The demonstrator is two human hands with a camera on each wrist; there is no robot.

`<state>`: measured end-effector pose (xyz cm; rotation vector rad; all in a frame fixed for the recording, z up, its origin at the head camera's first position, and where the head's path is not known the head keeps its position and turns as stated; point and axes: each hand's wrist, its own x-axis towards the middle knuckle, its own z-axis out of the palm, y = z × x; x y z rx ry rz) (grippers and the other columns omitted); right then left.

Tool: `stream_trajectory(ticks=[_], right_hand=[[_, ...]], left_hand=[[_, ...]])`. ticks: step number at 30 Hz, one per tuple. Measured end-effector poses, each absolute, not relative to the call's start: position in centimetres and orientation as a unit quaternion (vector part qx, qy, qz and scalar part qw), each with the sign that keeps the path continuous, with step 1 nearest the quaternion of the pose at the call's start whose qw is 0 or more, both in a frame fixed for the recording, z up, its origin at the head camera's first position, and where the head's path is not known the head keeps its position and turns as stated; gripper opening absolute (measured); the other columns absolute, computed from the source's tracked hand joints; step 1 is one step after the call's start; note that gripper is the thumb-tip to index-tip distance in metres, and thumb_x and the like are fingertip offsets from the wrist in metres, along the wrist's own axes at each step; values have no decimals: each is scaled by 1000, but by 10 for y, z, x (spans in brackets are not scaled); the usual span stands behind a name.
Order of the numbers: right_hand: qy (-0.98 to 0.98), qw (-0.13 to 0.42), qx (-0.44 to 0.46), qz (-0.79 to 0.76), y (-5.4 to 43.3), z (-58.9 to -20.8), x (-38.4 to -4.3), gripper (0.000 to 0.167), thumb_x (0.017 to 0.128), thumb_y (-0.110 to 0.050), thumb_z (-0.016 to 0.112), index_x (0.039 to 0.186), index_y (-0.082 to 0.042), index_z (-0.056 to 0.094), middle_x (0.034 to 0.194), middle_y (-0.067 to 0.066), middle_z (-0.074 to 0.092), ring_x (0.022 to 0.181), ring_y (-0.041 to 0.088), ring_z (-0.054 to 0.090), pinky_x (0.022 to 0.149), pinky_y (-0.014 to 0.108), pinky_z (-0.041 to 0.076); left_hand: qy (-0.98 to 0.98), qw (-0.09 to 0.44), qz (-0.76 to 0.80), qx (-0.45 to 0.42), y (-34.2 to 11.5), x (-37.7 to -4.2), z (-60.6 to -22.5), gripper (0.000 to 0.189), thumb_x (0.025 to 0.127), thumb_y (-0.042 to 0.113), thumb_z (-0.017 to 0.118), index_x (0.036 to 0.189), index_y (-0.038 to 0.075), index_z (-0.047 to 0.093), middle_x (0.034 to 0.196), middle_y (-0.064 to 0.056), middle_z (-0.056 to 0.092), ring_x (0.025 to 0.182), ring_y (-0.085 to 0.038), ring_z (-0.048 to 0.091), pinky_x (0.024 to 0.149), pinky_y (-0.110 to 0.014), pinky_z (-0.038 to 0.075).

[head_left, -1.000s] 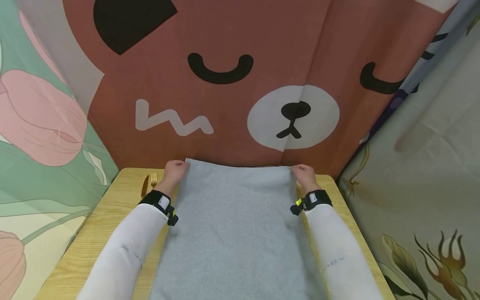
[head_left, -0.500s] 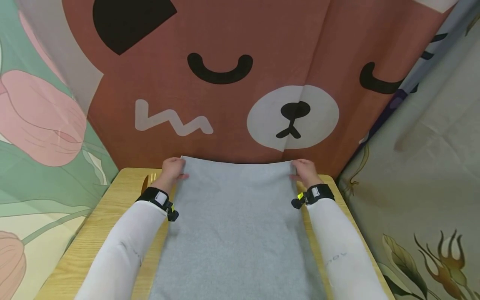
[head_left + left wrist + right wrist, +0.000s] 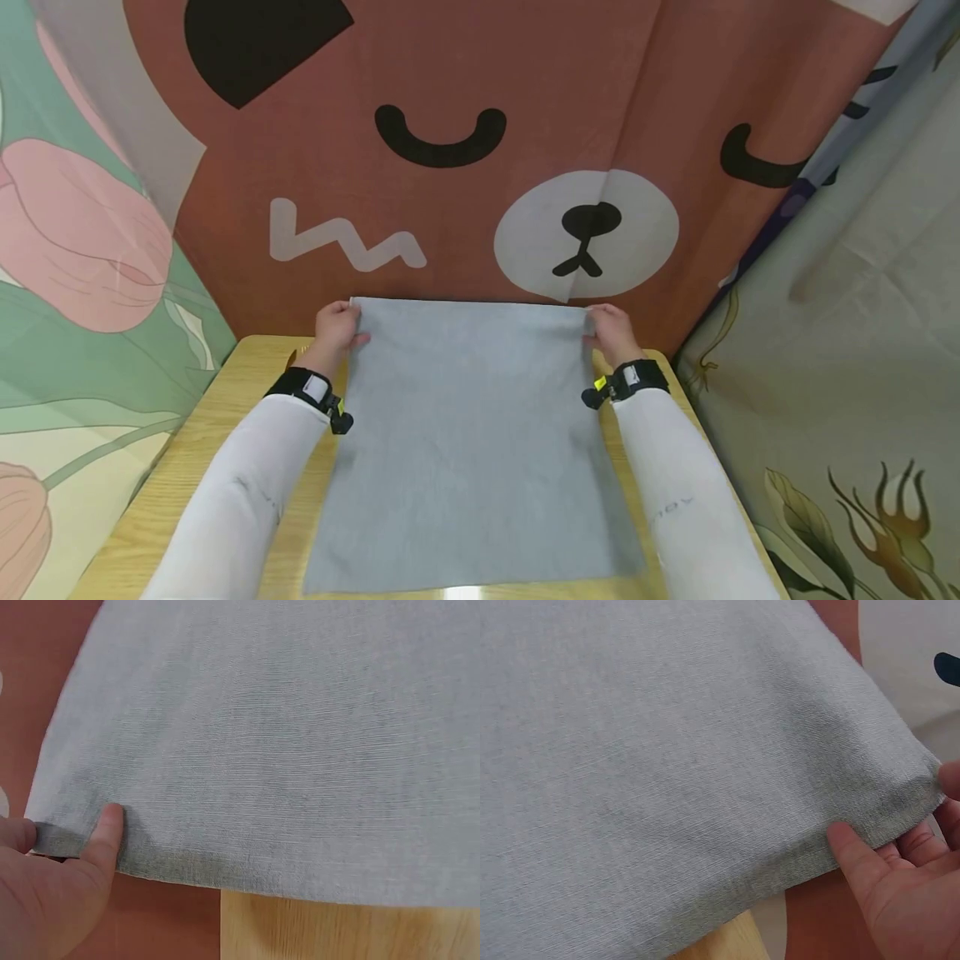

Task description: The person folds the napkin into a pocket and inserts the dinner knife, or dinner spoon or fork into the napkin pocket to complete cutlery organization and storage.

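A plain grey cloth (image 3: 472,442) is stretched between both hands over the wooden table (image 3: 202,450). Its far edge is raised against the brown backdrop, and its near hem shows close to the table's front. At the far left corner my left hand (image 3: 334,331) pinches the cloth. In the left wrist view, the thumb (image 3: 109,832) lies on the woven face. Opposite, the far right corner is held by my right hand (image 3: 611,332). The right wrist view has that thumb (image 3: 851,847) on top and several fingers partly hidden behind the cloth.
On the table beyond my left wrist lie a brown-looking knife (image 3: 291,358) and a gold fork (image 3: 304,350), mostly covered by the hand and wrist. A brown bear-print curtain (image 3: 465,208) hangs right behind the table. Printed curtains stand at both sides.
Both hands have risen a little and the left has moved outward, pulling the cloth's far edge up and straight. The near hem has come into view. The left hand now covers more of the cutlery.
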<state>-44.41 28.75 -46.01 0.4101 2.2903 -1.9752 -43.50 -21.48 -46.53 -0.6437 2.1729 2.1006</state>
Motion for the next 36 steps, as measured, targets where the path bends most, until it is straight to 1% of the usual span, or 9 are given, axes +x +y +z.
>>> stream_trajectory(ticks=[7, 10, 15, 18, 21, 26, 30, 33, 36], right_hand=[[716, 49, 131, -684, 288, -449, -447, 44, 110, -32, 42, 145, -6, 46, 167, 9, 24, 154, 29, 25, 123, 49, 35], [698, 40, 128, -704, 287, -443, -448, 37, 110, -30, 43, 138, -8, 49, 164, 8, 26, 152, 27, 27, 124, 48, 34], [672, 10, 128, -730, 283, -430, -452, 17, 107, -26, 48, 111, -11, 55, 135, 1, 40, 134, 22, 39, 121, 45, 40], [663, 1, 119, -739, 281, -421, -452, 16, 107, -26, 49, 106, -12, 57, 122, -3, 43, 123, 20, 43, 120, 45, 41], [645, -8, 110, -756, 282, -413, -452, 14, 107, -25, 51, 106, -13, 58, 118, -3, 46, 116, 19, 46, 121, 45, 40], [607, -29, 90, -789, 287, -404, -451, 13, 106, -20, 53, 101, -10, 60, 114, -1, 51, 107, 18, 51, 121, 49, 39], [594, -29, 56, -802, 294, -399, -446, 12, 105, -17, 56, 101, -10, 64, 115, 1, 54, 104, 19, 52, 122, 52, 36], [595, -23, 29, -803, 298, -396, -439, 14, 105, -16, 55, 98, -11, 67, 112, 1, 56, 100, 18, 53, 122, 53, 34], [597, -11, 14, -802, 300, -394, -432, 18, 106, -13, 52, 95, -11, 66, 106, 1, 58, 99, 17, 57, 123, 54, 31]], left_hand=[[687, 10, 701, -190, -218, -435, -454, 34, 108, 37, 49, 133, 15, 52, 151, -4, 42, 136, -19, 39, 106, -38, 54], [677, 3, 711, -190, -220, -436, -447, 33, 108, 37, 50, 133, 15, 53, 150, -3, 43, 135, -19, 40, 108, -38, 53], [660, -16, 728, -188, -225, -439, -433, 32, 108, 37, 50, 131, 15, 54, 150, -3, 42, 140, -20, 40, 110, -39, 51], [651, -28, 738, -176, -229, -441, -426, 29, 108, 35, 49, 129, 15, 54, 154, -4, 38, 145, -23, 37, 112, -40, 50], [641, -36, 751, -157, -231, -444, -418, 26, 108, 33, 49, 125, 14, 54, 156, -5, 36, 147, -24, 35, 112, -42, 49], [632, -39, 763, -134, -231, -442, -406, 20, 108, 34, 52, 117, 18, 57, 142, 1, 44, 141, -21, 40, 112, -40, 49], [617, -31, 778, -112, -236, -436, -400, 16, 106, 32, 55, 110, 17, 60, 124, 6, 47, 124, -15, 46, 110, -38, 50], [606, -22, 789, -103, -241, -430, -399, 13, 106, 29, 58, 103, 17, 60, 121, 6, 47, 118, -14, 47, 109, -38, 50], [599, -12, 793, -109, -245, -424, -400, 11, 105, 27, 59, 99, 18, 62, 122, 4, 46, 119, -15, 46, 110, -41, 48]])
